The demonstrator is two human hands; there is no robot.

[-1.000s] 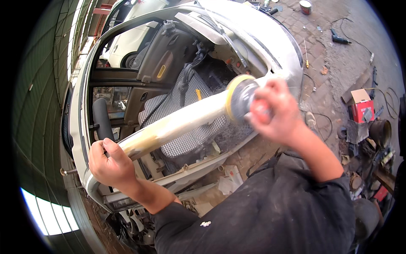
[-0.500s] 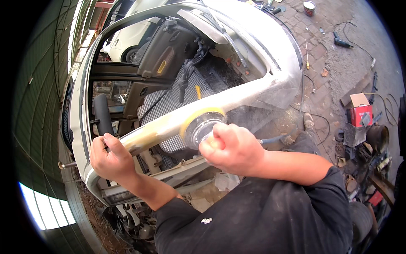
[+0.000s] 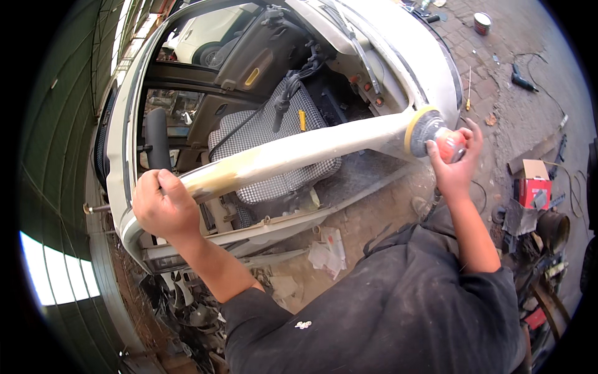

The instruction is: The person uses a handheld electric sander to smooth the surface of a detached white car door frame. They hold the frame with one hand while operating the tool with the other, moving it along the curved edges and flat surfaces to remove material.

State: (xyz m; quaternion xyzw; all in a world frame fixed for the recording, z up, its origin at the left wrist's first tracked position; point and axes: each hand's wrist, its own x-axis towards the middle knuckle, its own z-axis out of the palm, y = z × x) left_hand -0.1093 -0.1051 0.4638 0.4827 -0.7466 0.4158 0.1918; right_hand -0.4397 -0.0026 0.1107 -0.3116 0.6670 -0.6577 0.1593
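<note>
Sander [image 3: 428,134] and right hand [image 3: 456,176] are together at the right end of the front pillar [image 3: 305,146], where it runs down toward the front of the pale car [image 3: 430,50]. The sander's yellow-rimmed disc stands tilted against or just beside that end; whether it presses on the surface cannot be told from this angle. The right hand's grip is clasped around the rounded red body, thumb on the near side and fingers spread along the far side, with a dark hose [image 3: 434,201] next to the wrist. At the pillar's left end, the left hand [image 3: 163,204] has its grip clenched over the edge, thumb uppermost, the fingertips hidden from view. Judging by colour, the work looks partly done: from its middle to its right end the pillar shows a fairly even, chalky white, whereas a tan-yellow patch [image 3: 215,177], probably filler, covers the stretch nearest the left hand. That left stretch seems to have the most smoothing left; how smooth the white part is cannot be seen from here. Behind and below the pillar, the checked seat [image 3: 293,179] shows inside the car, and loose paper [image 3: 329,252] lies on the ground [image 3: 358,227] beside the car's near lower edge.
</note>
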